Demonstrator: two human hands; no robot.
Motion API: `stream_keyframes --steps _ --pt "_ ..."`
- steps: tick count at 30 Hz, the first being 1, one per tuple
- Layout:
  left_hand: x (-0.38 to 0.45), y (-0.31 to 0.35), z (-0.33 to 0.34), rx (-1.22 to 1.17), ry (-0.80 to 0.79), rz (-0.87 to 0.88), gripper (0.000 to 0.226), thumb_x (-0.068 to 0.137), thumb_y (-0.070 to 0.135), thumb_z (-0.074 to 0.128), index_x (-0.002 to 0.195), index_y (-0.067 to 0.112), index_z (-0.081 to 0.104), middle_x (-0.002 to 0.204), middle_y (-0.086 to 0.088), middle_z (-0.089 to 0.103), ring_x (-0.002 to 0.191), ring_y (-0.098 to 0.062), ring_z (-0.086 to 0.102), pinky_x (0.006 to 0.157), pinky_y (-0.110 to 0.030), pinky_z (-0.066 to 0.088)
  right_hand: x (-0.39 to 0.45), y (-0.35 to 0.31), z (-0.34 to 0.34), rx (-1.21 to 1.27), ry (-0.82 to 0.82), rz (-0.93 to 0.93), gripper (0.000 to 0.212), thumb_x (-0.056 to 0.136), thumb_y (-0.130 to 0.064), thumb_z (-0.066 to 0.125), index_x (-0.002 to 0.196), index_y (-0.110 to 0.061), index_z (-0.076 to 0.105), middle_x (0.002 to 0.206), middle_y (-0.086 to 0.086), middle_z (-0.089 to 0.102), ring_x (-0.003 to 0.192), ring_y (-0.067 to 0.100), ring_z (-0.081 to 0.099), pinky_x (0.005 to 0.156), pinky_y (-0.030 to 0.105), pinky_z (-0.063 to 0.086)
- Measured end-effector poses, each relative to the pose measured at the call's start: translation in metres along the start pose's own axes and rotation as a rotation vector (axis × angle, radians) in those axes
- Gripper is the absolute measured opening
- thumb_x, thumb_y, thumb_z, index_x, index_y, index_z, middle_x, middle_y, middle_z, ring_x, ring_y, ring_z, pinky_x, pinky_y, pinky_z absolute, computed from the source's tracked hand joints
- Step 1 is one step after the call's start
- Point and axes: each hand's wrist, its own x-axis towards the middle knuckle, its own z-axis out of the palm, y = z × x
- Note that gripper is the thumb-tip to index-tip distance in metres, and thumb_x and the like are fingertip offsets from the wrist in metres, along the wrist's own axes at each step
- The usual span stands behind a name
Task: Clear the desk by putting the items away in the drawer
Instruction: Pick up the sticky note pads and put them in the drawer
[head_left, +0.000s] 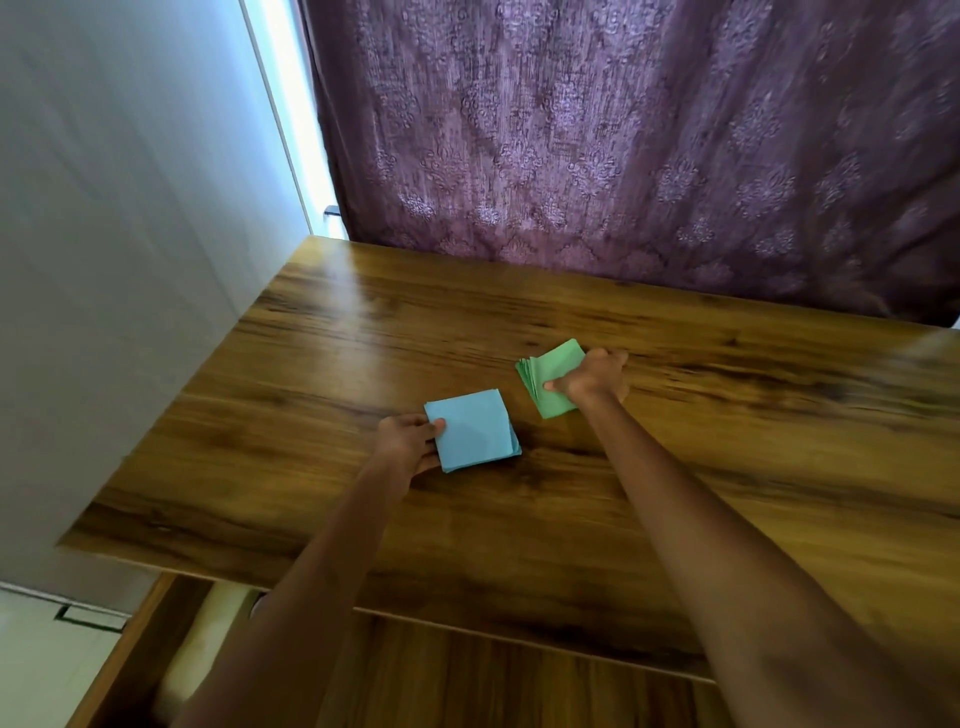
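A stack of blue square paper (475, 434) lies on the wooden desk (675, 467) near its middle. My left hand (408, 441) grips the stack's left edge, thumb on top and fingers underneath. To the right, a stack of green square paper (550, 371) is tilted up off the desk with its sheets fanned at the left edge. My right hand (592, 382) pinches that green stack from its right side, thumb on top. Below the desk's front edge, an open wooden drawer (467, 675) shows its inside; both forearms hide part of it.
A purple patterned curtain (623, 130) hangs behind the desk. A pale wall (114, 234) runs along the desk's left side. Light floor (47, 654) shows at the lower left beside the drawer's side panel.
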Motion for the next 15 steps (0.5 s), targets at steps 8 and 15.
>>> stream_keyframes --steps 8,15 --pt "-0.004 -0.003 -0.001 0.011 -0.007 0.039 0.046 0.092 0.009 0.058 0.135 -0.001 0.046 0.130 -0.020 0.056 0.116 -0.031 0.059 0.083 -0.037 0.053 -0.015 0.001 -0.012 0.530 -0.028 0.146 0.032 0.083 -0.010 0.072 0.113 -0.003 0.064 0.119 0.014 0.065 0.105 0.028 0.065 0.075 0.030 0.049" --pt "-0.015 -0.004 -0.001 -0.017 -0.034 0.068 0.042 0.095 0.004 0.053 0.135 -0.006 0.044 0.130 -0.024 0.055 0.116 -0.035 0.058 0.086 -0.039 0.052 -0.075 -0.017 -0.011 1.070 -0.528 0.339 0.041 0.092 0.001 0.056 0.132 -0.002 0.048 0.133 0.015 0.055 0.124 0.031 0.052 0.094 0.043 0.048"
